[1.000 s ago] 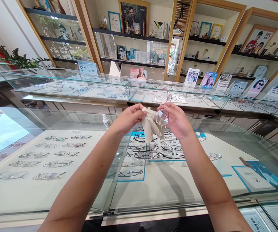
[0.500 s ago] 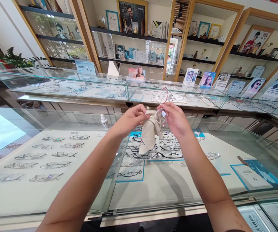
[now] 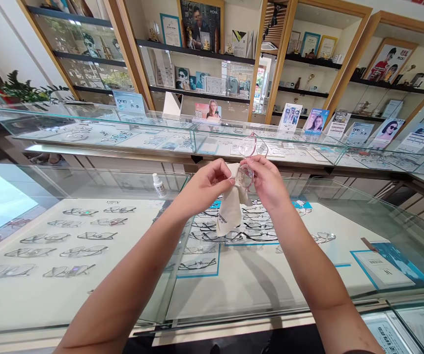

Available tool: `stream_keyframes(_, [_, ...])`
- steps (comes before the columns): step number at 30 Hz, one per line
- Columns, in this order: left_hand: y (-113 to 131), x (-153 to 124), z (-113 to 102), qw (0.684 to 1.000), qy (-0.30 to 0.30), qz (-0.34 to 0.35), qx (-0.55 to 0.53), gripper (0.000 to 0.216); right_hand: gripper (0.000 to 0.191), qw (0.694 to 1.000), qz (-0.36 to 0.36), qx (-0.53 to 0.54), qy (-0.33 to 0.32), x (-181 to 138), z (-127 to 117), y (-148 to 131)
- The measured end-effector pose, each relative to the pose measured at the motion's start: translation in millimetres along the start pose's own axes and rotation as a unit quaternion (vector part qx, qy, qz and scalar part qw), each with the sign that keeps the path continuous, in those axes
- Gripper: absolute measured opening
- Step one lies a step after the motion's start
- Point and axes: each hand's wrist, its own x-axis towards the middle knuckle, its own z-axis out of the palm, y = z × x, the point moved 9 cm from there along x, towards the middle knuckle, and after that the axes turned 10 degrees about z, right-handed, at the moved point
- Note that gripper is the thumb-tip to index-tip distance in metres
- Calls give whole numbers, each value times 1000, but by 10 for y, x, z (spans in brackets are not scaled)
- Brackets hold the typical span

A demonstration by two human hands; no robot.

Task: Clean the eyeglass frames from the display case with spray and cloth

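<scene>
My left hand (image 3: pixel 206 186) pinches the top of a beige cleaning cloth (image 3: pixel 230 209), which hangs down between my hands. My right hand (image 3: pixel 268 184) grips a pair of pink clear-framed glasses (image 3: pixel 250 155), held upright with one lens above my fingers and the lower lens against the cloth. Both hands are closed and meet above a glass display counter (image 3: pixel 86 300).
Rows of spectacle frames (image 3: pixel 64 241) lie under the counter glass, with more (image 3: pixel 230 231) below my hands. A small white spray bottle (image 3: pixel 157 185) stands on the counter. A second glass counter (image 3: pixel 130 128) with leaflets and wooden wall shelves (image 3: pixel 197 54) lie beyond.
My hands have drawn closer together and the cloth now hangs longer; the lower lens has moved in against the cloth. The view has shifted slightly.
</scene>
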Motion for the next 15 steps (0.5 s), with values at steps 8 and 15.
stream_keyframes(8, [86,-17,119,998,-2,43,50,20,23,1000,2,26,-17,-31,68,-3])
stream_keyframes(15, [56,-31,174,997,39,68,-22,22,26,998,31,38,-38,-55,116,23])
